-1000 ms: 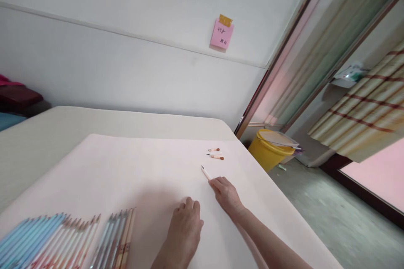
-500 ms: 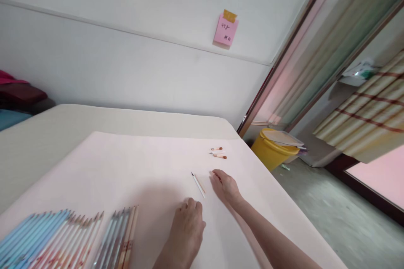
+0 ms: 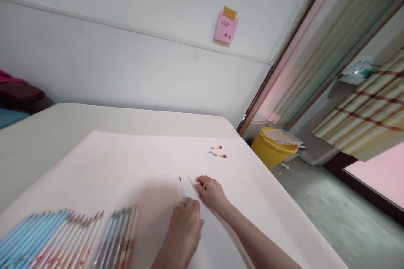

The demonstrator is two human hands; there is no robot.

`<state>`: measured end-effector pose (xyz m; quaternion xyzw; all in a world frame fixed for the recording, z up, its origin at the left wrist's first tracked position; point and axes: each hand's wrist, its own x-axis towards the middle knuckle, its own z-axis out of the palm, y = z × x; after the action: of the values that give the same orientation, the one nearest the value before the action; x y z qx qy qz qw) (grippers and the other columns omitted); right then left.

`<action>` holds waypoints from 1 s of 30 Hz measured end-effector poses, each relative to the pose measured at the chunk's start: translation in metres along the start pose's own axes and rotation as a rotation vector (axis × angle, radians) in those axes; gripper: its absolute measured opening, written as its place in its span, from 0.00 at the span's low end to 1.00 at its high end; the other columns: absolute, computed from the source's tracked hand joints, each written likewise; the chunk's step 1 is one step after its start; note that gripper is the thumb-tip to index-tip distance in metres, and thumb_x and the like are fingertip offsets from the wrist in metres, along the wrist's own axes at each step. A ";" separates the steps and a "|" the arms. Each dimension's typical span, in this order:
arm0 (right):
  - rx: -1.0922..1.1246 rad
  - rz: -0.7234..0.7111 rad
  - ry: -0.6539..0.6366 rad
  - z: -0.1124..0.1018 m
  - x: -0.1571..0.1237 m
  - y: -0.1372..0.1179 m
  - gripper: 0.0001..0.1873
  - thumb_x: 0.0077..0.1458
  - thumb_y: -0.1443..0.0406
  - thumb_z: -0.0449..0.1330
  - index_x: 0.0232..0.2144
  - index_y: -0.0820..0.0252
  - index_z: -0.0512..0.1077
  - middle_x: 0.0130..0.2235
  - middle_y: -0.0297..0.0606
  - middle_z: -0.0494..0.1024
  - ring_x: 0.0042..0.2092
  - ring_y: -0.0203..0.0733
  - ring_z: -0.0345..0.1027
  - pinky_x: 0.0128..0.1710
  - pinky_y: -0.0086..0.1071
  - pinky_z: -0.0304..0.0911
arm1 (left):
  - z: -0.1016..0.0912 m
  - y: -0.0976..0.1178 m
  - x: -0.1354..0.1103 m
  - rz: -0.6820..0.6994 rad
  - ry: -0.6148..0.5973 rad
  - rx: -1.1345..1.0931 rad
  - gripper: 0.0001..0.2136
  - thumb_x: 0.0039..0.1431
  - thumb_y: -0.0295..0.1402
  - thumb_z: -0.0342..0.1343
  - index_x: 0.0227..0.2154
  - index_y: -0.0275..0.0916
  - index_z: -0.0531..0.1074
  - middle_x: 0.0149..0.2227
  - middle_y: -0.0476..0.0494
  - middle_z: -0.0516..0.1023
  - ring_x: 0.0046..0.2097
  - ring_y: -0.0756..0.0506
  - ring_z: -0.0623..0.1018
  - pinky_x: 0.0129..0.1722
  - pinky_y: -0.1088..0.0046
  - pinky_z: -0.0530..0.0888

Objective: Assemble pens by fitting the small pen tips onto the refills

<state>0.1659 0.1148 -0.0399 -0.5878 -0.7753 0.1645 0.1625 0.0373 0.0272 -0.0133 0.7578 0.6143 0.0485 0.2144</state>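
My right hand (image 3: 211, 192) lies on the pale pink sheet (image 3: 126, 168) with its fingers curled over a thin cream pen barrel (image 3: 192, 184). Just left of it lies a thin white refill (image 3: 182, 185) with a dark tip, and my left hand (image 3: 185, 223) rests knuckles-up with its fingertips at the refill's near end. A row of pens (image 3: 67, 237), blue, pink and grey, lies at the lower left. Two short orange-tipped pieces (image 3: 218, 151) lie farther out on the sheet.
The sheet covers a cream table (image 3: 47, 130) against a white wall with a pink sticky note (image 3: 225, 29). A yellow bucket (image 3: 271, 148) with a lid stands on the floor at the right by a sliding glass door. Dark red fabric (image 3: 15, 92) lies far left.
My right hand has drawn back leftward toward my left hand, bringing the thin refill and barrel with it. My left hand has stayed in place.
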 end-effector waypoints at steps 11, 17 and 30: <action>-0.325 0.350 -0.062 -0.027 0.078 0.056 0.25 0.60 0.63 0.41 0.60 0.53 0.53 0.37 0.49 0.77 0.39 0.50 0.72 0.37 0.41 0.59 | 0.000 -0.004 0.001 0.002 0.013 0.000 0.11 0.56 0.29 0.46 0.40 0.37 0.69 0.42 0.39 0.71 0.44 0.40 0.70 0.43 0.62 0.65; -0.333 0.357 -0.096 -0.022 0.096 0.062 0.20 0.59 0.64 0.44 0.51 0.58 0.64 0.38 0.50 0.77 0.41 0.50 0.71 0.41 0.43 0.58 | -0.002 -0.004 0.001 -0.004 -0.021 -0.011 0.12 0.56 0.29 0.46 0.41 0.37 0.69 0.43 0.40 0.71 0.46 0.40 0.70 0.44 0.62 0.64; -0.245 0.380 0.091 -0.032 0.067 0.077 0.19 0.57 0.66 0.44 0.43 0.54 0.71 0.41 0.39 0.76 0.40 0.41 0.70 0.33 0.28 0.58 | -0.004 -0.003 -0.001 -0.019 -0.008 0.017 0.11 0.56 0.29 0.47 0.41 0.37 0.69 0.43 0.39 0.71 0.45 0.40 0.71 0.42 0.63 0.65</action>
<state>0.2297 0.2009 -0.0416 -0.7452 -0.6569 0.0702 0.0908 0.0330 0.0281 -0.0112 0.7538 0.6212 0.0383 0.2108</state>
